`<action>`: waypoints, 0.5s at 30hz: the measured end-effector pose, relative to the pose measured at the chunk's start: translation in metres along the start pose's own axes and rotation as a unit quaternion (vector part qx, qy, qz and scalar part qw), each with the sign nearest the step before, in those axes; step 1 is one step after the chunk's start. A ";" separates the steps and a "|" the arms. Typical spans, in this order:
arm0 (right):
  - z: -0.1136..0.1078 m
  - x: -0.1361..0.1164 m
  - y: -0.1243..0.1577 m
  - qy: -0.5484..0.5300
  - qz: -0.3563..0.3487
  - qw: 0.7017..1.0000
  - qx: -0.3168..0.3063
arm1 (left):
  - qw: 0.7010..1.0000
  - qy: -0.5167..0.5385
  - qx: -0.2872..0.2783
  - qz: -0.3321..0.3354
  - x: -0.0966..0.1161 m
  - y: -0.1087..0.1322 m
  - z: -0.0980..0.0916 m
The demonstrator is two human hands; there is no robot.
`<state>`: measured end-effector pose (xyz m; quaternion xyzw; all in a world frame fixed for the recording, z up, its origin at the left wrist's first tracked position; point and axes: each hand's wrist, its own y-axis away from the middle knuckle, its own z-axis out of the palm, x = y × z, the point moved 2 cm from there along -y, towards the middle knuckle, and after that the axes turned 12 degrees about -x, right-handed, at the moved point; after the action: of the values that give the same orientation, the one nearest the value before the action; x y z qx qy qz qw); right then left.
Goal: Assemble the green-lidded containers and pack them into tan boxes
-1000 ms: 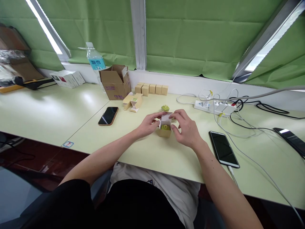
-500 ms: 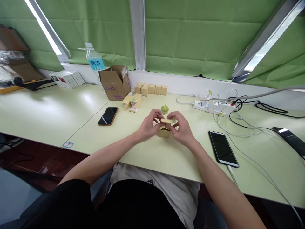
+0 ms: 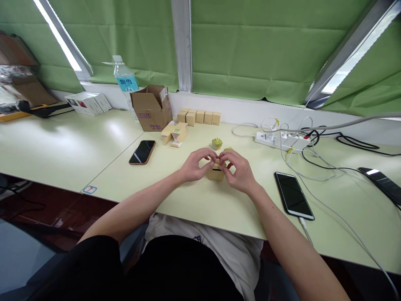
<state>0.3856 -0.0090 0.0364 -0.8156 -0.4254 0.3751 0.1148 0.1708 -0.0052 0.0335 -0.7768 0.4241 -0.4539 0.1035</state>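
Note:
A small tan cardboard box (image 3: pixel 216 174) stands on the table between my two hands. My left hand (image 3: pixel 199 164) grips its top at the left side, thumb and fingers pinched. At the right side my right hand (image 3: pixel 237 168) pinches the same top, its fingertips near those of the left. The flap is low over the opening, and a dark slit shows at the front. Just behind the hands sits a small clear jar with a green top (image 3: pixel 216 143). A second green top (image 3: pixel 228 149) peeks out behind my right hand.
Several small tan boxes (image 3: pixel 199 117) line the wall. Folded card pieces (image 3: pixel 174 133) lie before an open carton (image 3: pixel 152 109), with a bottle (image 3: pixel 125 78) behind. Phones lie left (image 3: pixel 142 152) and right (image 3: pixel 293 195). A power strip (image 3: pixel 282 141) with cables is at the right.
The box's raised flap has come down onto the opening. Both hands have shifted slightly, with their fingertips now closer together over the top.

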 end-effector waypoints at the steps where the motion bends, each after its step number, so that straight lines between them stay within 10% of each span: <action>1: 0.000 0.000 0.000 0.005 0.000 1.000 -0.001 | 1.000 -0.003 -0.002 -0.005 0.000 0.000 0.000; 15: -0.001 0.005 0.002 0.025 -0.052 0.998 0.027 | 0.998 -0.057 -0.001 0.015 -0.005 0.003 0.001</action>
<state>0.3895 -0.0064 0.0336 -0.7984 -0.4535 0.3592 0.1670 0.1684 -0.0033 0.0279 -0.7952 0.4291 -0.4071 0.1337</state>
